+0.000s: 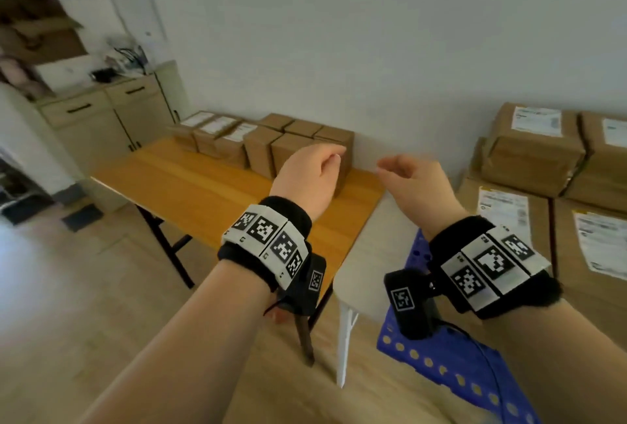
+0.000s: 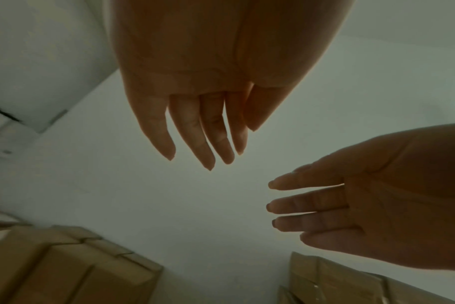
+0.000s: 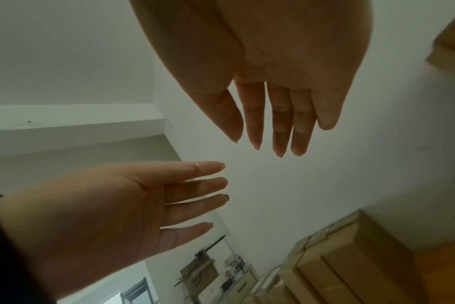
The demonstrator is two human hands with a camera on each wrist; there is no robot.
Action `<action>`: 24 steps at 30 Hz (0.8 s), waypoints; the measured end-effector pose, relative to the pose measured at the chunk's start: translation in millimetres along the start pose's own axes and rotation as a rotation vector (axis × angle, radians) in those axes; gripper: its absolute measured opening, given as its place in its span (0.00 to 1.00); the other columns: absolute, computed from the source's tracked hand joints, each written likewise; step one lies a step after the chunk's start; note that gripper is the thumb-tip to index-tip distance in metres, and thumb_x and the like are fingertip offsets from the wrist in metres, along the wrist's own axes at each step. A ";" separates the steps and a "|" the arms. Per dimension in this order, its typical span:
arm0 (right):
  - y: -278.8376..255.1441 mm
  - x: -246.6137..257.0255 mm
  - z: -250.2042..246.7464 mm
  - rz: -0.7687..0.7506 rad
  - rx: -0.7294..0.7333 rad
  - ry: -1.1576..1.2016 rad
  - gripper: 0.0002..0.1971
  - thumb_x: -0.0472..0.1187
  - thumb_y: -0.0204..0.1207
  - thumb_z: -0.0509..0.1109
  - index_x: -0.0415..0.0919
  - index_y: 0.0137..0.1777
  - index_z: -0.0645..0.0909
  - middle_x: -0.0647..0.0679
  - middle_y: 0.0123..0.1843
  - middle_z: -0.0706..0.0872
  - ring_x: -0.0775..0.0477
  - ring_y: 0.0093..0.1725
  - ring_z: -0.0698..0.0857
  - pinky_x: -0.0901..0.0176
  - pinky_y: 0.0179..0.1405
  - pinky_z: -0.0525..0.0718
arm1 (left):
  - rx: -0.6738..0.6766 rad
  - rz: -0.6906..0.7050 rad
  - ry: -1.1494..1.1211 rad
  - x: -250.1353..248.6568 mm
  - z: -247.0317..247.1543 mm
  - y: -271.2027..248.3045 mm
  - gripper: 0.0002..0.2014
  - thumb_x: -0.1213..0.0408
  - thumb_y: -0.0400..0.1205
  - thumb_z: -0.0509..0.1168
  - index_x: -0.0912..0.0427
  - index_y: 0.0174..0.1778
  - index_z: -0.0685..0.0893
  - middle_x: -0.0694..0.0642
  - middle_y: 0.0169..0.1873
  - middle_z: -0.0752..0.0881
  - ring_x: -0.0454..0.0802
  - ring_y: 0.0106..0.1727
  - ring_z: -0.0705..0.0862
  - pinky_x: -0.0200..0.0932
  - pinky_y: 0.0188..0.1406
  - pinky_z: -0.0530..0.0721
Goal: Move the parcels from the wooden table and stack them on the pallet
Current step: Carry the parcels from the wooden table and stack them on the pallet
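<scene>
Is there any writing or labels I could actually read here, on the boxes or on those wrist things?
No text can be read.
White shipping labels on the stacked parcels at right: print too blurred.
White labels on the table parcels: too blurred.
Wristbands: black-and-white square code patterns, plus tiny characters too small to read.
Wrist views: no text visible.

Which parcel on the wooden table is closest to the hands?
The plain brown parcel at the row's right end, by the wall; the left hand partly covers it. The others sit farther left.
</scene>
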State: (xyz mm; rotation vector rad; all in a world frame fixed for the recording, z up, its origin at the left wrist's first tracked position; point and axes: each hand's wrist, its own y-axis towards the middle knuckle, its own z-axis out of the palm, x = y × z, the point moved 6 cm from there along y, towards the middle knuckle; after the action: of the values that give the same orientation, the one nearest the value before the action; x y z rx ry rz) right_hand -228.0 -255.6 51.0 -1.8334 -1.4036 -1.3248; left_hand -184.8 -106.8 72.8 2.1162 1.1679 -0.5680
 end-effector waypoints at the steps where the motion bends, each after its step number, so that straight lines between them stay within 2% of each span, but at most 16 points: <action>1: 1.0 6.5 17.1 -0.002 0.021 -0.007 0.12 0.39 0.80 0.65 0.43 0.62 0.82 0.51 0.52 0.83 0.54 0.54 0.80 0.66 0.48 0.72 | -0.005 -0.022 -0.001 15.0 -11.4 -3.5 0.17 0.62 0.87 0.52 0.54 0.69 0.78 0.50 0.65 0.81 0.44 0.67 0.77 0.38 0.66 0.73; 5: 12.2 29.0 75.6 -0.035 0.066 -0.022 0.11 0.40 0.80 0.65 0.45 0.60 0.83 0.52 0.52 0.83 0.56 0.52 0.79 0.72 0.38 0.72 | -0.057 -0.089 0.004 68.5 -50.7 -10.3 0.17 0.62 0.87 0.52 0.53 0.69 0.78 0.50 0.66 0.81 0.44 0.67 0.77 0.37 0.64 0.73; 8: 24.7 38.7 113.4 -0.062 0.113 -0.041 0.11 0.40 0.80 0.65 0.44 0.60 0.83 0.53 0.51 0.82 0.57 0.50 0.79 0.75 0.37 0.72 | -0.081 -0.138 -0.019 104.2 -71.0 -8.4 0.17 0.61 0.87 0.52 0.53 0.69 0.78 0.49 0.67 0.80 0.44 0.66 0.77 0.35 0.60 0.72; 11: 42.6 43.8 145.4 -0.069 0.132 -0.037 0.11 0.41 0.80 0.65 0.43 0.60 0.82 0.51 0.50 0.83 0.57 0.47 0.78 0.74 0.38 0.73 | -0.078 -0.166 -0.021 136.8 -82.2 2.8 0.17 0.60 0.87 0.52 0.52 0.69 0.78 0.49 0.65 0.81 0.42 0.61 0.79 0.33 0.54 0.72; 14: 72.0 45.2 176.7 -0.053 0.133 -0.010 0.12 0.41 0.80 0.65 0.42 0.61 0.83 0.50 0.52 0.83 0.55 0.50 0.78 0.70 0.40 0.74 | -0.072 -0.173 -0.009 170.8 -91.3 28.2 0.17 0.60 0.87 0.52 0.52 0.69 0.78 0.48 0.65 0.81 0.42 0.63 0.78 0.33 0.57 0.72; 19: 143.2 39.3 234.9 -0.023 0.114 0.056 0.10 0.40 0.81 0.64 0.43 0.60 0.82 0.52 0.50 0.83 0.60 0.45 0.78 0.75 0.35 0.71 | -0.021 -0.167 0.044 230.5 -101.7 89.6 0.17 0.61 0.87 0.52 0.53 0.69 0.78 0.49 0.67 0.80 0.44 0.68 0.76 0.37 0.64 0.72; 21: 173.8 35.6 261.2 0.017 0.105 0.084 0.11 0.40 0.80 0.64 0.43 0.60 0.82 0.52 0.51 0.82 0.57 0.49 0.79 0.75 0.37 0.71 | 0.029 -0.183 0.070 255.2 -105.6 116.8 0.17 0.61 0.87 0.52 0.53 0.70 0.78 0.50 0.67 0.80 0.45 0.68 0.76 0.38 0.66 0.72; 24: 209.5 30.5 298.6 0.110 0.118 0.130 0.11 0.40 0.80 0.64 0.43 0.61 0.81 0.52 0.51 0.82 0.55 0.49 0.79 0.69 0.40 0.76 | 0.080 -0.205 0.083 287.7 -116.6 154.6 0.17 0.62 0.87 0.52 0.54 0.69 0.78 0.49 0.68 0.80 0.44 0.68 0.76 0.36 0.65 0.71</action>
State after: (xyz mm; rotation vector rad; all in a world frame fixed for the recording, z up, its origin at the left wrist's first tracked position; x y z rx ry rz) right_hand 84.4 -74.9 -10.0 -1.6902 -1.2676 -1.2549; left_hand 101.8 81.8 21.7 2.1181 1.4419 -0.6324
